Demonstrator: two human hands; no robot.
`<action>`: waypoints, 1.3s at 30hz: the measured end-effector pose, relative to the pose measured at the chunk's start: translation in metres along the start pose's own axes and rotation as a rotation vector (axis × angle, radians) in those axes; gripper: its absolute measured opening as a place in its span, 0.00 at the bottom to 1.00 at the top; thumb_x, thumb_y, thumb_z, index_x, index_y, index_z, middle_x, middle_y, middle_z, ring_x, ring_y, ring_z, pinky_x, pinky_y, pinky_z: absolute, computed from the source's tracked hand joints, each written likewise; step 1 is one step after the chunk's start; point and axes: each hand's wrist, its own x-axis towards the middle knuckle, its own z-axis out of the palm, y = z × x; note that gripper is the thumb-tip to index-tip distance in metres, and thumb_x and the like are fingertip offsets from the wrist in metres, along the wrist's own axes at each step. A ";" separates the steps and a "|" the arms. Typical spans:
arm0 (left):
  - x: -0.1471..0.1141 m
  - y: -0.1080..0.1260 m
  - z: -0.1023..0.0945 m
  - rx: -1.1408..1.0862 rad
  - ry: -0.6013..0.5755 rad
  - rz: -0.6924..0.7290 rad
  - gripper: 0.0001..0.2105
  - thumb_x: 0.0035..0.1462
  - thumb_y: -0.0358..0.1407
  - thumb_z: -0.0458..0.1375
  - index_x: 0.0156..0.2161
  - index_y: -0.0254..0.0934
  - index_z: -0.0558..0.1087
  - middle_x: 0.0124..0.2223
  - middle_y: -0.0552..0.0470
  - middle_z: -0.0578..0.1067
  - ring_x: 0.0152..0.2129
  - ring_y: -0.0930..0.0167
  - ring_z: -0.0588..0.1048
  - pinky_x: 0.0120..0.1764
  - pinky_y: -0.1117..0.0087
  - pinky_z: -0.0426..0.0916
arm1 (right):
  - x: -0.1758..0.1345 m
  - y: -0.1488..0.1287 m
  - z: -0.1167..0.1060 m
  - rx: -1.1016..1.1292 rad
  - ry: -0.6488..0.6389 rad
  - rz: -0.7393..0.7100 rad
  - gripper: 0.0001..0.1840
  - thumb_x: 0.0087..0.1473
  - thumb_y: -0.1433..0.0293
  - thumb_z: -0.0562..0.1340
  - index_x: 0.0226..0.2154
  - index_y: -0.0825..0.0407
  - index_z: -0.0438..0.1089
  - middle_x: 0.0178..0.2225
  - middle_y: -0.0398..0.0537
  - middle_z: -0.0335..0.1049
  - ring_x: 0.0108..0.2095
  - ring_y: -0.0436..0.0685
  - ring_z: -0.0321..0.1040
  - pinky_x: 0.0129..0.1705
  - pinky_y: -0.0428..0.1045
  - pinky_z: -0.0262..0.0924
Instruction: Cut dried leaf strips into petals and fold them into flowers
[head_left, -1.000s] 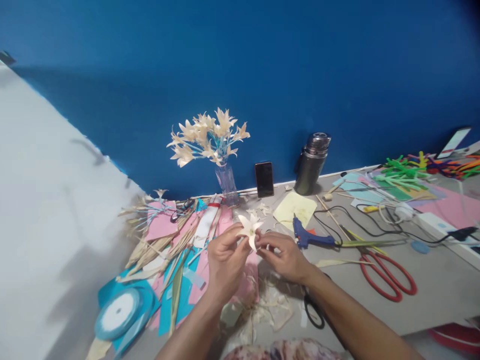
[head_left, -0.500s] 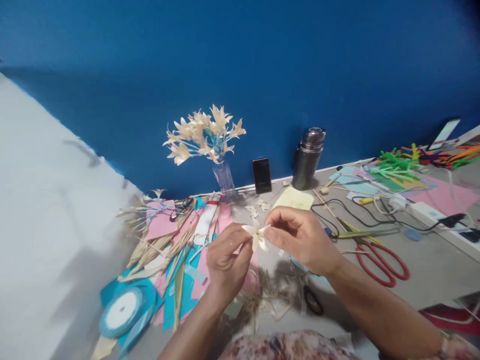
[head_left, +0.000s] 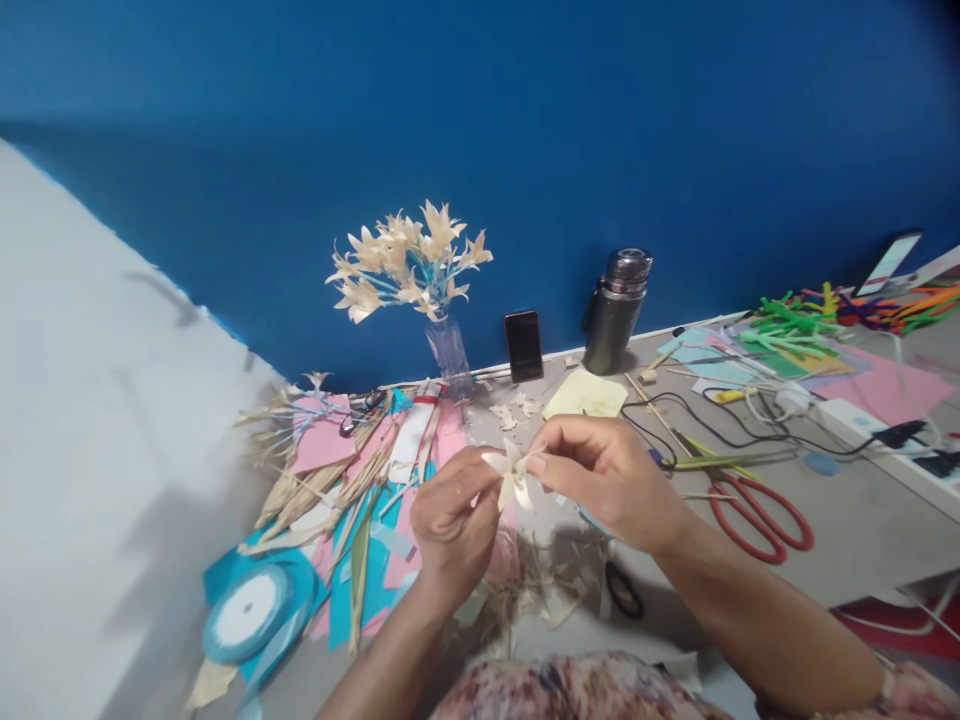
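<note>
A cream handmade flower [head_left: 513,478] with pointed petals is held up between my two hands, its open face toward me. My left hand [head_left: 459,520] is closed and pinches it from the left, partly behind the petals. My right hand [head_left: 600,478] pinches a petal on the right side between thumb and forefinger. Beyond my hands, a clear vase [head_left: 450,358] carries a bunch of similar cream flowers [head_left: 409,260] on light blue stems. Under my hands lie dry fibre scraps [head_left: 536,590].
Red-handled scissors [head_left: 761,515] lie right of my right arm, near black cables. A ribbon roll [head_left: 247,612], coloured paper and dried husk strips [head_left: 319,480] cover the left side. A phone [head_left: 523,346] and a flask [head_left: 617,312] stand along the blue wall.
The flower has turned slightly, so its petals face me more fully. Both hands keep their pinch in nearly the same place. The view has shifted slightly.
</note>
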 end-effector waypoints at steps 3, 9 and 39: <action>0.001 0.002 0.000 0.000 0.009 -0.004 0.09 0.55 0.25 0.60 0.27 0.37 0.78 0.24 0.54 0.75 0.22 0.73 0.74 0.27 0.74 0.68 | -0.001 0.003 0.003 0.033 0.028 -0.016 0.09 0.52 0.70 0.63 0.22 0.54 0.69 0.21 0.40 0.65 0.23 0.47 0.58 0.25 0.44 0.53; 0.003 0.007 0.003 -0.087 0.025 -0.029 0.08 0.56 0.25 0.60 0.28 0.37 0.78 0.26 0.54 0.77 0.22 0.74 0.73 0.25 0.75 0.65 | -0.002 0.006 0.007 0.106 0.049 -0.025 0.09 0.52 0.70 0.63 0.23 0.54 0.69 0.21 0.39 0.65 0.22 0.46 0.57 0.24 0.43 0.52; -0.003 -0.004 0.002 -0.086 -0.021 0.050 0.08 0.55 0.23 0.60 0.31 0.37 0.76 0.29 0.51 0.77 0.26 0.71 0.75 0.32 0.70 0.70 | -0.005 0.005 0.009 -0.011 0.066 0.027 0.07 0.51 0.72 0.61 0.23 0.53 0.69 0.22 0.41 0.67 0.24 0.50 0.61 0.25 0.45 0.56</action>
